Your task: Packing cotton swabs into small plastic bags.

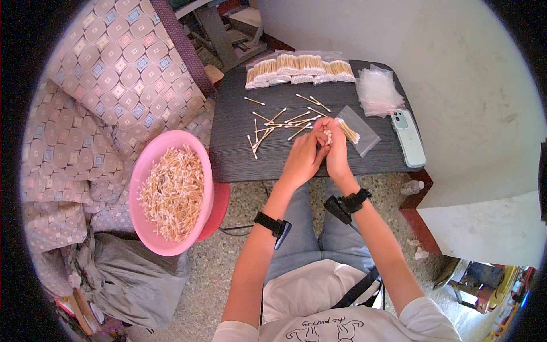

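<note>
Near the middle of the frame, the left hand (304,156) and the right hand (338,149) meet over the worktop (231,162), fingers curled in around a bunch of cotton swabs (328,137), with its white tips peeking out. Just to their right I see more swabs (348,131) at a clear bag (368,139), in it or on it, I can't tell; loose sticks (273,128) lie to their left, filled bags (299,70) at the top middle, and flat bags (378,90) and a phone (408,139) further right. A pink tub (135,200) holds a heap of swabs (172,194) at the left.
</note>
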`<state>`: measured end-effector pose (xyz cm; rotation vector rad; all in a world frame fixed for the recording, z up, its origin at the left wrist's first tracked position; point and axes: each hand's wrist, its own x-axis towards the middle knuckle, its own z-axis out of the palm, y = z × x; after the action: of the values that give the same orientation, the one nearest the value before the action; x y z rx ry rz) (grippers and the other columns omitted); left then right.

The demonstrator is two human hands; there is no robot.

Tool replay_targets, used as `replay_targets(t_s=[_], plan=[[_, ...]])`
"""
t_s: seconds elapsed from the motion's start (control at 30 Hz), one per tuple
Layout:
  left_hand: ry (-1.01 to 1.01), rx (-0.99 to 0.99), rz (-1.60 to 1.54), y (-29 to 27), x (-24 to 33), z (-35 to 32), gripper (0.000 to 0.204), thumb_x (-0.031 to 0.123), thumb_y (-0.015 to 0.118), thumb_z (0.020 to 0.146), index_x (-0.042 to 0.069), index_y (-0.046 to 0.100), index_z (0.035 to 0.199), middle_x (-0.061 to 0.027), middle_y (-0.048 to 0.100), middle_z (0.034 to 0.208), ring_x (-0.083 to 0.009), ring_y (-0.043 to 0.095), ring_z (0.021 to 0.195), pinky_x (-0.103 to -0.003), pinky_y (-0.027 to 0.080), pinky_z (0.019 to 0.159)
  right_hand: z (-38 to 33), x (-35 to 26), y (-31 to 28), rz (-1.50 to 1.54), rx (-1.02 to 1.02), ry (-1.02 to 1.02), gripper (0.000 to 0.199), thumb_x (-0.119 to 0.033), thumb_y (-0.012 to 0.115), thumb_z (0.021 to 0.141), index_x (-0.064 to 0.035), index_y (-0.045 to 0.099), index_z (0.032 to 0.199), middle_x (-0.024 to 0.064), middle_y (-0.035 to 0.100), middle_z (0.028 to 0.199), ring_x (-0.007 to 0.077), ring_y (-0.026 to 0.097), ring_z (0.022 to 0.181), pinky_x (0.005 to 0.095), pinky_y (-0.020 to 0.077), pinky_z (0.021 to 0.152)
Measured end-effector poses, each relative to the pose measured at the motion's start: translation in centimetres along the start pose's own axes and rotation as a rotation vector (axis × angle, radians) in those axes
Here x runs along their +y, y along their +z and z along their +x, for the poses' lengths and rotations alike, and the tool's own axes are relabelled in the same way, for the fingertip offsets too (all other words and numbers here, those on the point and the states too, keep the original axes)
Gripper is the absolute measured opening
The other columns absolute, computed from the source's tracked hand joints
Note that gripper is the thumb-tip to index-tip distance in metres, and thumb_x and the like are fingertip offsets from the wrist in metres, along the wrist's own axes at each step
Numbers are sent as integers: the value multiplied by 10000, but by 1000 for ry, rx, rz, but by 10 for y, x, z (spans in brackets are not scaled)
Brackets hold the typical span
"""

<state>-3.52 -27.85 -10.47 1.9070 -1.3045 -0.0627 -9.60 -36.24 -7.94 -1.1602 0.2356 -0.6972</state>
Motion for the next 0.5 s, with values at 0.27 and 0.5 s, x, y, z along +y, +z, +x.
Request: replay_targets(t_s=[0.27,0.5], plan=[[15,30,8,0,5,2,334,105,575,813,-4,449,1103,-144,546,934,-330,510,930,-409,386,841,3,11,-6,36,-75,-129,62,-119,337,976,-81,386,980,-1,355,780,64,303,638,211,283,568],[-139,36,-289,-2,15,0,499,117,491,886,33,286,1334,-225,563,1005,-383,567,853,-447,446,731,5,0,-3,65,-98,-107,110,-166,343,988,-72,400,982,-30,326,680,57,291,599,207,286,545]])
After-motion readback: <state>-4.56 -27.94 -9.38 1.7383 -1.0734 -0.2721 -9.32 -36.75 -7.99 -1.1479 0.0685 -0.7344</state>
